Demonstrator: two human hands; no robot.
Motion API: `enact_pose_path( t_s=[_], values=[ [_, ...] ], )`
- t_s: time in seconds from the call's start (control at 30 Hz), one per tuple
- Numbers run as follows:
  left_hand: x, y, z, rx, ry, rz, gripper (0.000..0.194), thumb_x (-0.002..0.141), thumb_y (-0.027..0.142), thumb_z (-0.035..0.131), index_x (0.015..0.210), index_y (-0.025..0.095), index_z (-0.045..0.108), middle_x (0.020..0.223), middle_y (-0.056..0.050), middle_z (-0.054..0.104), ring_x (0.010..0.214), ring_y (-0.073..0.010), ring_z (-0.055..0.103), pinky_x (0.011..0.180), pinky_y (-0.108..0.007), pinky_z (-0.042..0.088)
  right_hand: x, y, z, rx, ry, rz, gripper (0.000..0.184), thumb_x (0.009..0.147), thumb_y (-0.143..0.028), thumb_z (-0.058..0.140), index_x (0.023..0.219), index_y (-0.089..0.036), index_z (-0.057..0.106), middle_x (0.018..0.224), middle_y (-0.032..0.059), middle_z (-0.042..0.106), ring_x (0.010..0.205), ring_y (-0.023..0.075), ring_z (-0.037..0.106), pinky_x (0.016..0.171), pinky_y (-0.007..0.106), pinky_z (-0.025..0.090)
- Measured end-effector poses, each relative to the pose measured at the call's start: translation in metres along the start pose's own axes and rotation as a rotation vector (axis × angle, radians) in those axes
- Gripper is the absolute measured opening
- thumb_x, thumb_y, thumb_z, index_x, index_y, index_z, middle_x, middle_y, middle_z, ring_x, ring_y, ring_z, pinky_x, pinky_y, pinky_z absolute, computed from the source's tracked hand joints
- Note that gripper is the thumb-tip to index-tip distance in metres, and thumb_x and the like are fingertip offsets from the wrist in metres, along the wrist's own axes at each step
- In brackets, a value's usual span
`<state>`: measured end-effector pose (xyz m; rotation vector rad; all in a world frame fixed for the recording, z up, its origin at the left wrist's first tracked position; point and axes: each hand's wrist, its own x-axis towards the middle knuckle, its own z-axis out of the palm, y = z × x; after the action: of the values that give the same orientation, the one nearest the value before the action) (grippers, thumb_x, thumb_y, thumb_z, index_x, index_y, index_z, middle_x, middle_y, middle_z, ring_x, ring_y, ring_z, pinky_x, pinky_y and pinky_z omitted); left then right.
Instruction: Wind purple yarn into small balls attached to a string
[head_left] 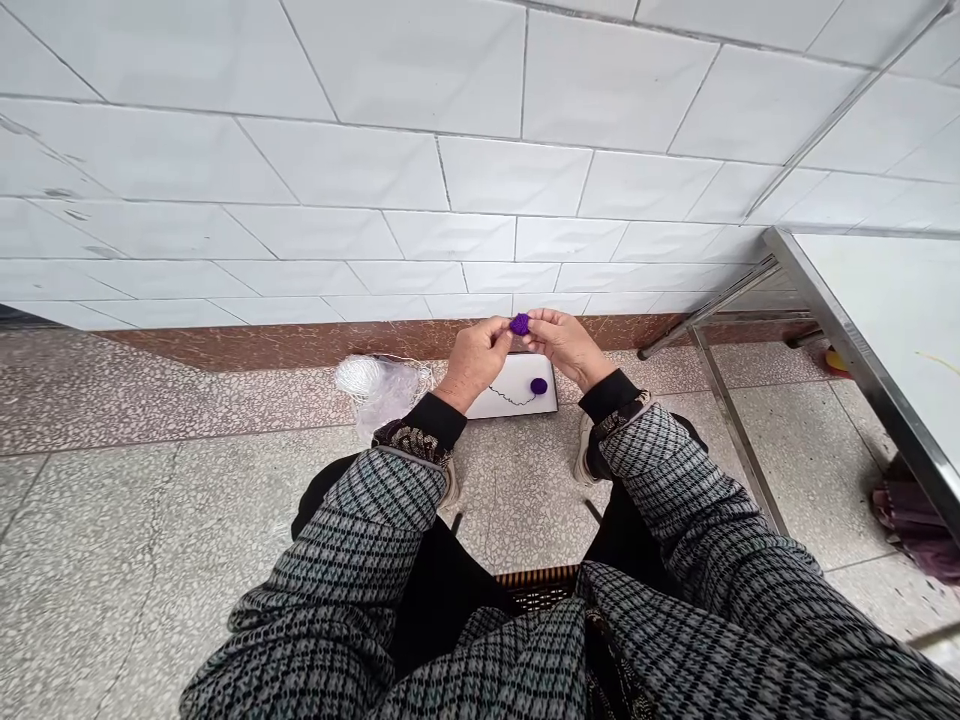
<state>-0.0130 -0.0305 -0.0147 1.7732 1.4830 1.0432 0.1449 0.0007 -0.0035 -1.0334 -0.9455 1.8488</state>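
Observation:
Between the fingertips of both hands is a small purple knitted or crocheted piece (520,324), held up in front of the wall's base. My left hand (475,360) pinches its left side with thumb and fingers. On its right side, my right hand (566,343) grips with closed fingertips. Below the hands, a purple yarn ball (538,386) lies in a shallow white box (517,402) on the floor, and a dark strand of yarn curves across the box from it. Whether a hook or needle is in the fingers is too small to tell.
White yarn (360,375) and a clear plastic bag (390,395) lie on the floor left of the box. A metal-framed table (885,330) stands at the right. The tiled wall (480,170) rises just ahead. A dark cloth bundle (915,525) is under the table.

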Motion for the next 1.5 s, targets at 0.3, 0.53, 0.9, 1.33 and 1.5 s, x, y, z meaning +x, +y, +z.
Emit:
enact_pose_path(
  t_s=[0.3, 0.53, 0.9, 1.33, 1.5],
  values=[
    [0.003, -0.001, -0.002, 0.021, -0.042, -0.073, 0.015, 0.083, 0.028, 0.056, 0.081, 0.016, 0.064, 0.068, 0.002, 0.059, 0.063, -0.0120, 0.048, 0.063, -0.024, 0.037, 0.003, 0.007, 0.004, -0.123, 0.012, -0.102, 0.014, 0.079, -0.017, 0.070, 0.082, -0.017, 0.056, 0.064, -0.0055, 0.060, 0.058, 0.0066, 0.056, 0.059, 0.019, 0.045],
    [0.003, 0.001, -0.011, 0.228, -0.154, -0.030, 0.018, 0.082, 0.023, 0.054, 0.089, 0.019, 0.069, 0.075, -0.001, 0.063, 0.066, -0.0151, 0.051, 0.064, -0.028, 0.035, 0.000, -0.003, -0.004, -0.387, -0.068, -0.092, 0.016, 0.082, -0.022, 0.069, 0.074, -0.016, 0.057, 0.064, -0.0025, 0.060, 0.058, 0.0070, 0.052, 0.058, 0.021, 0.043],
    [0.003, -0.003, -0.014, 0.263, -0.235, 0.024, 0.015, 0.082, 0.026, 0.052, 0.076, 0.018, 0.064, 0.073, -0.002, 0.061, 0.065, -0.0150, 0.048, 0.060, -0.028, 0.033, -0.005, -0.012, 0.000, -0.507, -0.108, -0.034, 0.006, 0.081, -0.008, 0.066, 0.081, -0.014, 0.063, 0.065, -0.0030, 0.062, 0.054, 0.0056, 0.052, 0.055, 0.020, 0.046],
    [-0.001, -0.005, -0.005, 0.171, -0.268, 0.239, 0.024, 0.091, 0.029, 0.047, 0.079, 0.018, 0.065, 0.082, -0.006, 0.067, 0.078, -0.0191, 0.059, 0.075, -0.030, 0.044, 0.008, -0.001, -0.010, -0.337, 0.098, -0.036, 0.019, 0.078, -0.006, 0.073, 0.074, -0.017, 0.059, 0.058, -0.0024, 0.062, 0.051, 0.0072, 0.058, 0.053, 0.019, 0.051],
    [0.003, -0.009, -0.014, 0.161, -0.158, 0.186, 0.018, 0.087, 0.022, 0.049, 0.078, 0.018, 0.064, 0.085, -0.006, 0.068, 0.081, -0.0195, 0.060, 0.078, -0.031, 0.045, -0.002, -0.002, -0.009, -0.533, -0.221, 0.073, 0.015, 0.074, -0.003, 0.072, 0.072, -0.016, 0.065, 0.059, -0.0026, 0.063, 0.050, 0.0069, 0.055, 0.047, 0.018, 0.046]
  ],
)
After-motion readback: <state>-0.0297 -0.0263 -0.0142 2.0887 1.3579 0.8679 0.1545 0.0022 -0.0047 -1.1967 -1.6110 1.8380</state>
